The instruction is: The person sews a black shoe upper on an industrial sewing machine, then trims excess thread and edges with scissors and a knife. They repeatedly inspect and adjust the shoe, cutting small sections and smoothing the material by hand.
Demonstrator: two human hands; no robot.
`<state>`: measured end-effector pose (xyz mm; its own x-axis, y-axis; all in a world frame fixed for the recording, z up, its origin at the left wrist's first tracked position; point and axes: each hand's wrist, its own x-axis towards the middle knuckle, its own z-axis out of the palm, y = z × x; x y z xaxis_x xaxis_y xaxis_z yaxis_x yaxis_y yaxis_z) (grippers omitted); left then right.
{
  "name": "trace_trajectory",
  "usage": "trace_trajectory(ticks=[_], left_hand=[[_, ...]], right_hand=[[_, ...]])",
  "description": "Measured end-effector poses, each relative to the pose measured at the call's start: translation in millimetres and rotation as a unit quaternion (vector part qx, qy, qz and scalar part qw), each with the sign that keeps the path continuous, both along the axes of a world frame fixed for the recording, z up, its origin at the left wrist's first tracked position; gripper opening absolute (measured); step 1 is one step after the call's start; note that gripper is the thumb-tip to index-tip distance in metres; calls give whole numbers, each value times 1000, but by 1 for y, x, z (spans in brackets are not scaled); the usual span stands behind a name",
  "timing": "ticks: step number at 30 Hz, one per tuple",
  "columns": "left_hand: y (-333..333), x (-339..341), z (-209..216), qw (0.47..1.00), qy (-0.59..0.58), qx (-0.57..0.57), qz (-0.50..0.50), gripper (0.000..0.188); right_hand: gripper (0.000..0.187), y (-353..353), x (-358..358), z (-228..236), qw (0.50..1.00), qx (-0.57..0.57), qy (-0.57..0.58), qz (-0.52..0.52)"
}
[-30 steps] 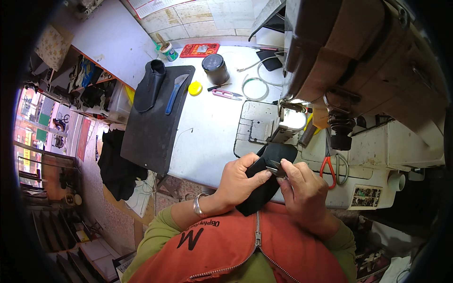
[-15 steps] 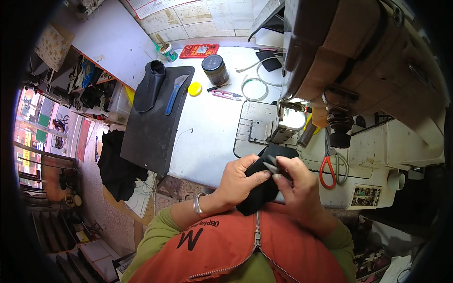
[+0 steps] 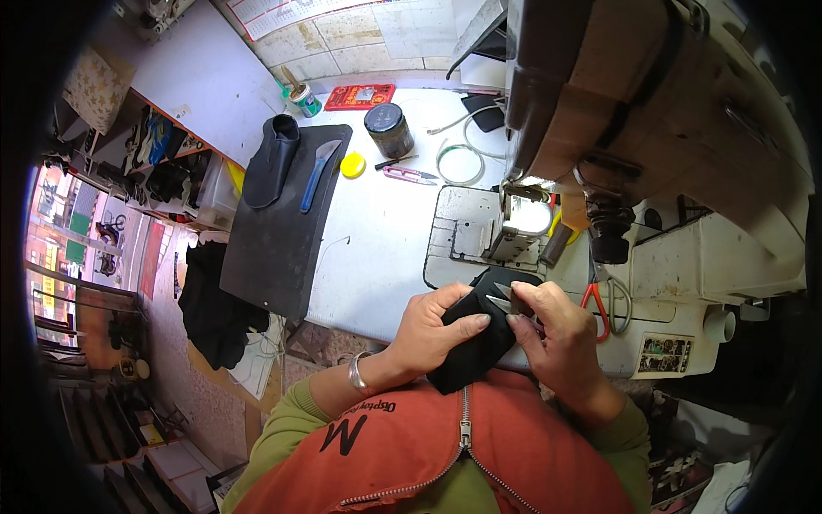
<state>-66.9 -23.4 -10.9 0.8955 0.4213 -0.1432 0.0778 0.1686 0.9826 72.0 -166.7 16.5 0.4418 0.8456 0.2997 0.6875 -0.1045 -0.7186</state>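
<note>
Close to my body, my left hand (image 3: 441, 332) grips a black piece (image 3: 469, 364), likely a shoe upper like the one on the mat, with the thumb lying on top. My right hand (image 3: 552, 330) pinches a small pair of thread snips (image 3: 501, 301). Their two pointed silver blades stand apart and lie over the black piece, tips toward my left hand. My right fingers hide the handles. Whether the blades touch the material I cannot tell. The far end of the black piece lies by the front of the sewing machine's plate (image 3: 445, 231).
A sewing machine head (image 3: 651, 94) overhangs the right side, with red-handled scissors (image 3: 593, 308) below. On the left lie a black mat (image 3: 274, 248), a black shoe upper (image 3: 272, 163) and a blue-handled knife (image 3: 315, 180). Farther back are a dark jar (image 3: 390, 133), yellow cap (image 3: 353, 165) and pink snips (image 3: 409, 176).
My right hand has shifted slightly right, away from my left thumb. The snips' blades now show more plainly and stand apart. My left hand keeps its hold on the black piece.
</note>
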Motion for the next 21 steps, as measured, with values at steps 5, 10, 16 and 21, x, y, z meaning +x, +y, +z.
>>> trace_trajectory(ticks=[5,10,16,21], left_hand=[[0,-1,0,1000,-6,5,-2,21],[-2,-2,1,1000,-2,9,7,21],[-2,-3,0,999,-1,36,6,20],[-5,-3,-1,999,-1,40,20,19]], right_hand=[[31,-1,-1,6,1000,-10,-21,-1],[30,-2,0,7,1000,-16,-19,7],[30,-2,-1,8,999,-27,-17,8],[27,1,-5,7,1000,-14,22,4]])
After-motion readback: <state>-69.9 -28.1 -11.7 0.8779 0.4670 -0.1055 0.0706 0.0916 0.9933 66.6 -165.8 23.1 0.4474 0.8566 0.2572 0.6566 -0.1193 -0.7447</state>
